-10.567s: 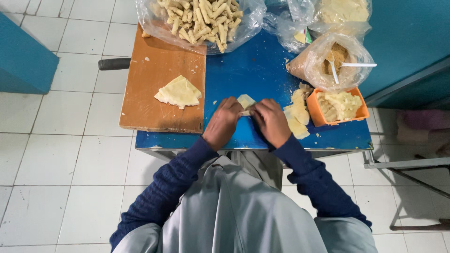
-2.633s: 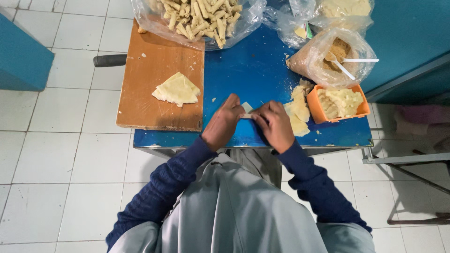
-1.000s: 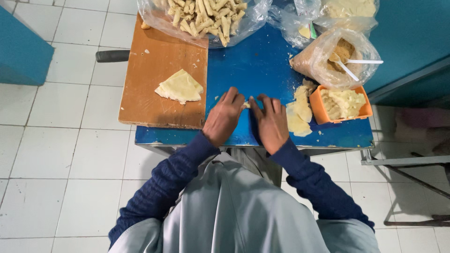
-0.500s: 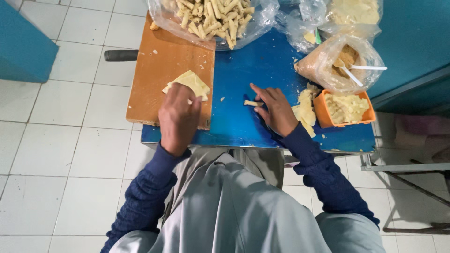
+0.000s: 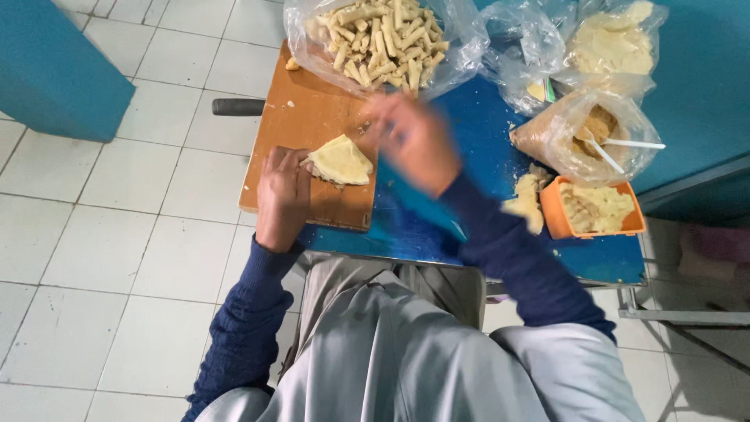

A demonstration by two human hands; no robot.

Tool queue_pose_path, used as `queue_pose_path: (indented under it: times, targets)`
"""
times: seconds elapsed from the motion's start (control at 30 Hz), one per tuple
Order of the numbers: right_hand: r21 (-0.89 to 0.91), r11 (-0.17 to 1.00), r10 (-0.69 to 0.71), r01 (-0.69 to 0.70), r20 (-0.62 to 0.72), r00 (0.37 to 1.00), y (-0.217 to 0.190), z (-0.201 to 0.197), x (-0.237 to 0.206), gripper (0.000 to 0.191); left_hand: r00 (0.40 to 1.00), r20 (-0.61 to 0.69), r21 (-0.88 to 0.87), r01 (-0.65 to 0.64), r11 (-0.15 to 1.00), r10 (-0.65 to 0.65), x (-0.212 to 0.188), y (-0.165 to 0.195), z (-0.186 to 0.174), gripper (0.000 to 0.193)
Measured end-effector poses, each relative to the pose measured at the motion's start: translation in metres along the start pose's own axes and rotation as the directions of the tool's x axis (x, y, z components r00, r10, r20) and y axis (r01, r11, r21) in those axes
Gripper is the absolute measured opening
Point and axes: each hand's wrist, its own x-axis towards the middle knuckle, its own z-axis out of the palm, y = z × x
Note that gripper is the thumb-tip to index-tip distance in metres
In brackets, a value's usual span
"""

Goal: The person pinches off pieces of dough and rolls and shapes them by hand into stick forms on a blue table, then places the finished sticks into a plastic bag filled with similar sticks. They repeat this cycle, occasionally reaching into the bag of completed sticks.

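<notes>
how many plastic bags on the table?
4, maybe more hidden: bag of rolls top centre; crumpled bag right of it; bag of wrappers top right; bag with spoon above the orange tub.

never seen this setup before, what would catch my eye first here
Probably the clear bag of pale rolled snacks at the far edge of the blue table. Next, the left hand touching a stack of thin wrappers on the wooden board. The right hand is a blur above the table, near the bag.
</notes>
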Motion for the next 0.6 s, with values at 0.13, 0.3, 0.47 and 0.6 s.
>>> queue_pose_path:
  times: [0.13,0.3,0.47,0.6]
  targets:
    - [-0.251,0.933,-0.279,0.259,-0.048,0.959,-0.04,0.051,-0.029,0.031,0.997,-0.066,-0.026,-0.049,0.998,0.047,-0.005,0.004,-0.001,0.019]
    - [-0.015,0.998,0.065,-0.065,0.0,0.998,-0.01,0.044,-0.029,0.014,0.957,-0.281,-0.046,-0.093,0.995,0.077,-0.014,0.029,0.009,0.015]
    - [0.702,0.547,0.412,-0.457,0.25,0.876,0.034,0.005,-0.052,0.015,0.99,-0.139,-0.287,-0.069,0.956,0.029,-0.033,0.058,0.031,0.011]
    - [0.829,0.182,0.527,-0.528,0.371,0.764,0.041,-0.017,-0.091,0.016,0.997,-0.056,-0.427,-0.07,0.901,0.051,-0.041,0.071,0.061,0.021]
